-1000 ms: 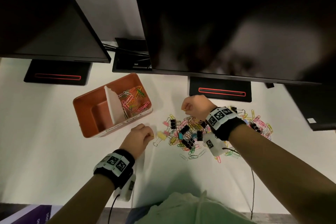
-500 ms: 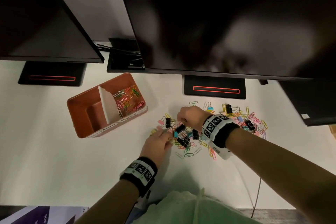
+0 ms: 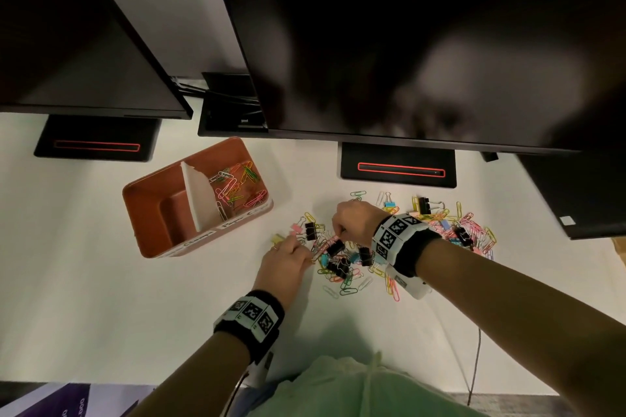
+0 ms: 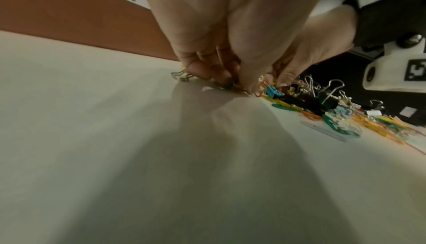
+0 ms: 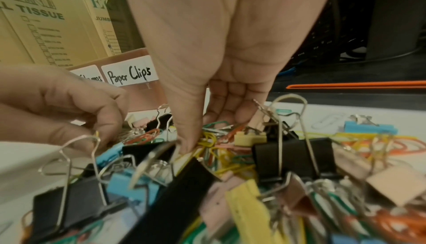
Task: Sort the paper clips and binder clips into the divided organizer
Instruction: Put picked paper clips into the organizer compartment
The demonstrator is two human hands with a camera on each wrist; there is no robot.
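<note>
An orange divided organizer [image 3: 154, 213] stands at the left of the white desk; its right compartment, labelled "Paper Clips" [image 5: 130, 75], holds several coloured paper clips [image 3: 237, 184]. A mixed pile of paper clips and black, blue, pink and yellow binder clips [image 3: 342, 264] lies in front of me. My left hand [image 3: 305, 252] is at the pile's left edge, its curled fingers pinching a yellow paper clip [image 5: 97, 133]. My right hand [image 5: 207, 135] reaches down into the middle of the pile, thumb and curled fingers pinching yellow paper clips [image 5: 208, 143].
Two dark monitors overhang the back of the desk on black stands [image 3: 398, 167]. More clips are scattered to the right [image 3: 454, 227]. Tissue cartons [image 5: 44, 22] show behind the organizer. A thin cable [image 3: 476, 359] runs to the desk's front edge.
Both hands have come away from beside the organizer and gone down into the clip pile. The left hand moved right to the pile's edge.
</note>
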